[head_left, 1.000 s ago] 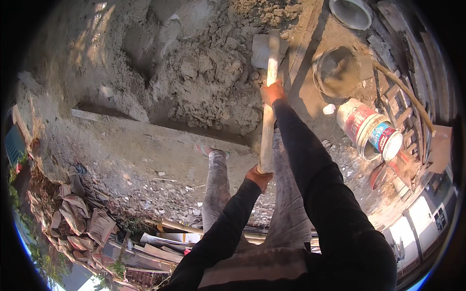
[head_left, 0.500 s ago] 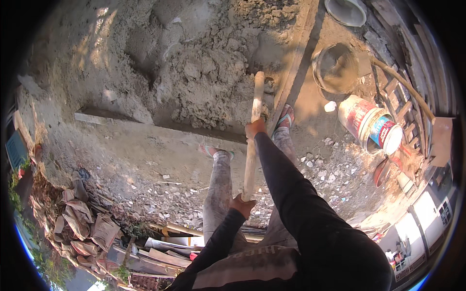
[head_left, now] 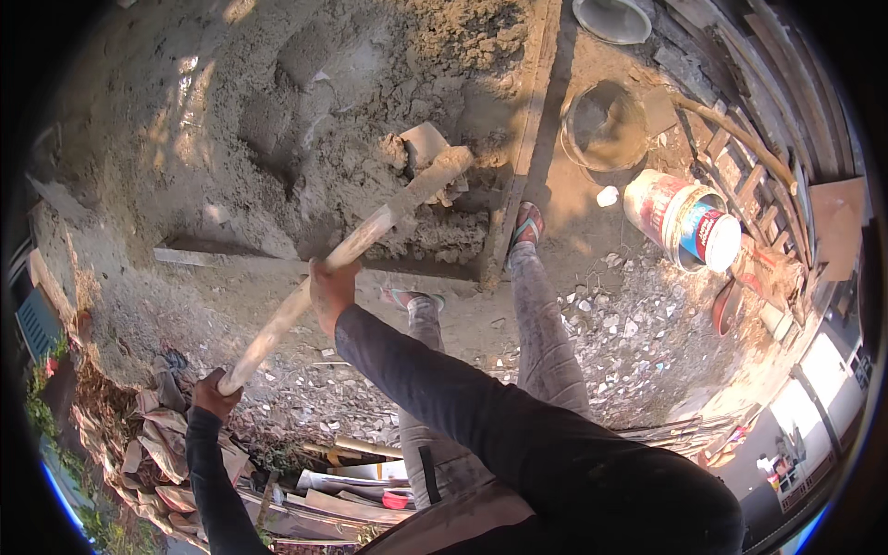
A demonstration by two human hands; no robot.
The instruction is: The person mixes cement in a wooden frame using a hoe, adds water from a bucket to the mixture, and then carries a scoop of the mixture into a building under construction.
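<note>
Left hand (head_left: 216,396): wrapped round the hoe (head_left: 370,228), lower left.
Right hand (head_left: 334,294): gripping the handle (head_left: 277,324) midway, near centre.
Hoe blade (head_left: 425,144): upper centre, amid wet mortar (head_left: 347,185).
Change: handle just swung from near-vertical to slanting; mortar's apparently being worked.

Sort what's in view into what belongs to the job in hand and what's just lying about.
In use:
left hand and right hand, both gripping
long-handled tool
grey mix

Apparently just lying about:
tipped bucket
crumpled brown sacks
bent wooden pole
</note>
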